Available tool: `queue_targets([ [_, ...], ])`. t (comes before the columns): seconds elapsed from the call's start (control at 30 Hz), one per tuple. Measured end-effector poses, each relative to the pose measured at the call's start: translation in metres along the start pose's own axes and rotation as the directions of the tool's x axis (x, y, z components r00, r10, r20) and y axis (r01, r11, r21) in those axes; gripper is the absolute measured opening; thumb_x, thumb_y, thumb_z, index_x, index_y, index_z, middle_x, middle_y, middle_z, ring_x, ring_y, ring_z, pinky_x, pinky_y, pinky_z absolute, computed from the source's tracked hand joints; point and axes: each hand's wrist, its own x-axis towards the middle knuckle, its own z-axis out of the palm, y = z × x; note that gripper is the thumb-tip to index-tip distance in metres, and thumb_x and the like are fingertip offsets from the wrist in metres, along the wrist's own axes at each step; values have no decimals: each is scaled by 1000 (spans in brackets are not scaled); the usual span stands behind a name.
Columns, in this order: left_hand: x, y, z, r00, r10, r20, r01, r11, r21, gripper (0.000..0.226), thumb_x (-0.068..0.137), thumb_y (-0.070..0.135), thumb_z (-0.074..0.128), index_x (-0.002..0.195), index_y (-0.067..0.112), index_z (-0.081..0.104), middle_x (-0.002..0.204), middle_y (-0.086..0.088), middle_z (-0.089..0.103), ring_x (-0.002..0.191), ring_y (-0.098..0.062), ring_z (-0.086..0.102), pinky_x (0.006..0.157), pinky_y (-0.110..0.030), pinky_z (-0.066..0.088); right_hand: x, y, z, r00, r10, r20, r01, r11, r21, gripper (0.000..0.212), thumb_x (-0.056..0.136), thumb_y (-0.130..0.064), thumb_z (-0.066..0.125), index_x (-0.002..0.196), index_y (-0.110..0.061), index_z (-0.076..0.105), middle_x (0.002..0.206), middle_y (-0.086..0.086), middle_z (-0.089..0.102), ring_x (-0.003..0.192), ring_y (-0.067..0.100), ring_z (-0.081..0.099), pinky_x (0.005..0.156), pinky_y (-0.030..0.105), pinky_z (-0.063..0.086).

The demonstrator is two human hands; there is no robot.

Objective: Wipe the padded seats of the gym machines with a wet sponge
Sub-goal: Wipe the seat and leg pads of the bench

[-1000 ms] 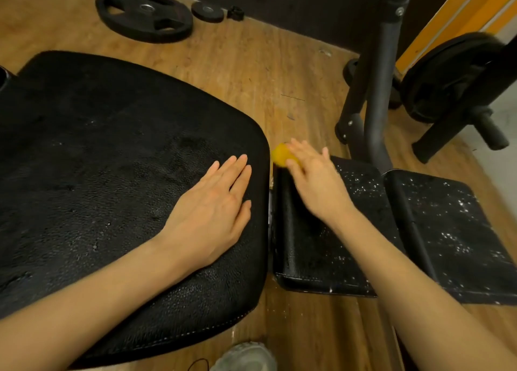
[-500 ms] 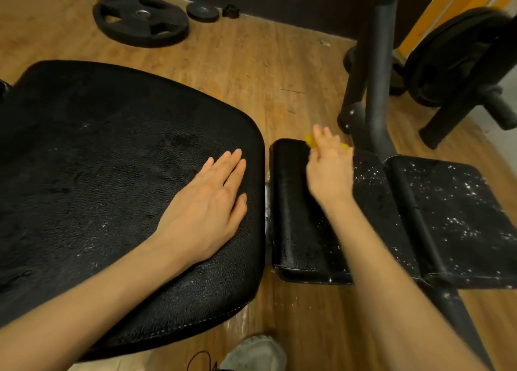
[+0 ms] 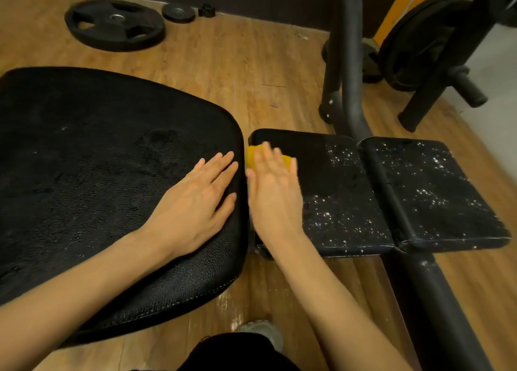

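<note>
Head view, looking down: my right hand (image 3: 272, 191) lies flat on the small pad (image 3: 330, 191), at its edge nearest the big seat (image 3: 98, 175), with the sponge (image 3: 253, 158) pressed under my fingers (image 3: 267, 158). Only a yellow corner shows past my fingertips, on the side toward the big seat. My fingers are stretched almost straight, pressing the sponge down rather than curled around it. The small pad's long axis runs away from the big seat, and the white specks lie that way, so I judge the next stroke should sweep outward along it. My right hand is the nearer one. My left hand (image 3: 195, 202) rests open and flat on the big seat's edge, holding nothing, just beside my right.
</note>
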Motion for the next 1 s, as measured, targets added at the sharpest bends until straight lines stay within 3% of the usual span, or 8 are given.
queue_targets([
  [0.1, 0, 0, -1, 1000, 27, 6, -27, 1000, 9, 71, 94, 50, 13, 155, 14, 24, 162, -1, 20, 150, -11, 13, 120, -23, 2, -8, 17, -12, 997, -52, 52, 50, 998, 33, 46, 104, -26, 36, 149, -16, 31, 158, 0, 26, 148, 15, 18, 120, 33, 2],
  [0.27, -3, 15, -2, 989, 135, 59, -128, 986, -110, 71, 91, 45, 7, 155, 17, 21, 162, 6, 16, 149, -3, 9, 119, -16, -5, -24, 53, -23, 976, 211, -55, -208, 976, 64, 44, 104, -20, 38, 147, -13, 35, 155, 2, 32, 146, 17, 23, 122, 37, 3],
  [0.47, -4, 14, 3, 988, 141, 61, -136, 987, -82, 71, 92, 42, 9, 154, 13, 26, 161, 0, 24, 150, -6, 9, 121, -20, -2, -45, 7, -12, 994, -104, 25, 103, 994, 28, 43, 104, -22, 36, 147, -14, 37, 154, 2, 33, 145, 17, 27, 121, 35, 7],
  [0.6, -4, 16, 4, 987, 147, 60, -143, 988, -66, 69, 94, 48, 6, 156, 19, 20, 162, 5, 18, 150, -6, 7, 121, -23, 0, -48, 67, -34, 978, 197, -65, -192, 979, 74, 44, 104, -20, 40, 147, -14, 35, 154, 0, 34, 145, 15, 26, 122, 32, 3],
  [0.67, -4, 16, 4, 984, 164, 75, -160, 986, -56, 68, 95, 48, 7, 156, 21, 20, 162, 6, 16, 150, -8, 6, 121, -23, -1, -55, 47, -25, 957, 263, -121, -256, 964, 66, 44, 103, -25, 36, 146, -12, 38, 153, 3, 36, 145, 16, 28, 123, 36, 7],
  [0.77, -3, 15, 4, 981, 175, 85, -170, 983, -68, 64, 97, 46, 13, 156, 20, 20, 162, 5, 18, 150, -8, 7, 120, -23, 0, -72, 4, -11, 994, 59, -91, -49, 993, 112, 50, 103, -32, 23, 144, -12, 41, 151, 3, 41, 143, 15, 32, 122, 37, 13],
  [0.87, -3, 15, 3, 982, 169, 80, -163, 984, -67, 57, 102, 40, 22, 155, 20, 19, 162, 5, 17, 150, -7, 7, 119, -22, -1, -79, 35, -21, 995, -48, -87, 60, 989, 136, 43, 104, -28, 31, 142, -15, 46, 147, 0, 47, 139, 12, 38, 121, 34, 19],
  [1.0, -1, 15, 3, 985, 156, 74, -152, 987, -51, 53, 104, 33, 29, 155, 20, 20, 162, 6, 16, 150, -8, 7, 119, -22, -2, -88, 51, -14, 910, 279, -306, -215, 950, 227, 42, 103, -26, 34, 135, -11, 55, 141, 2, 54, 134, 15, 45, 120, 36, 19],
])
